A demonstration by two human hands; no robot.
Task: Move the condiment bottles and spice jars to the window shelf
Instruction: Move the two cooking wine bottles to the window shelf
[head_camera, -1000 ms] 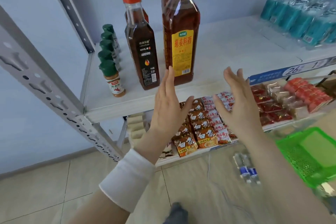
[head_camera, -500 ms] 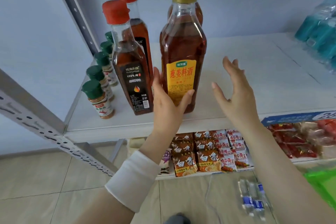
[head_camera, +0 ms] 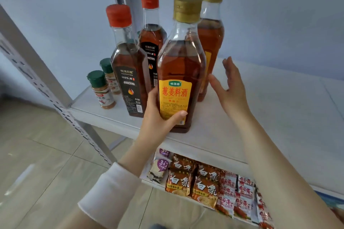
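We count four tall bottles on the white shelf [head_camera: 270, 117], all upright: two with gold caps and two with red caps; the front gold-capped bottle [head_camera: 178, 61] stands nearest the shelf's edge, with the rear gold-capped bottle [head_camera: 212, 33] just behind it to the right; the front red-capped bottle [head_camera: 128, 72] stands just beside it on the left, and the rear red-capped bottle [head_camera: 151, 37] behind that; we count two spice jars plainly, both green-lidded, the near spice jar [head_camera: 100, 91] and the far spice jar [head_camera: 109, 74], in a line at the left end of the shelf; a hint of green shows behind the red caps, but we cannot tell what it is. The left hand [head_camera: 158, 119] grips the front gold-capped bottle low on its body; the thumb [head_camera: 176, 115] curls across the bottom of the yellow label, and the other fingers wrap round the left side, out of our sight; the bottle's base rests on the shelf. The right hand [head_camera: 230, 91] is spread wide with straight fingers and holds nothing; its palm faces the two gold-capped bottles from the right, just beside them, and we cannot tell whether the thumb tip touches either. On the shelf below we see at least four orange snack packets [head_camera: 204, 186], with red-and-white ones to their right.
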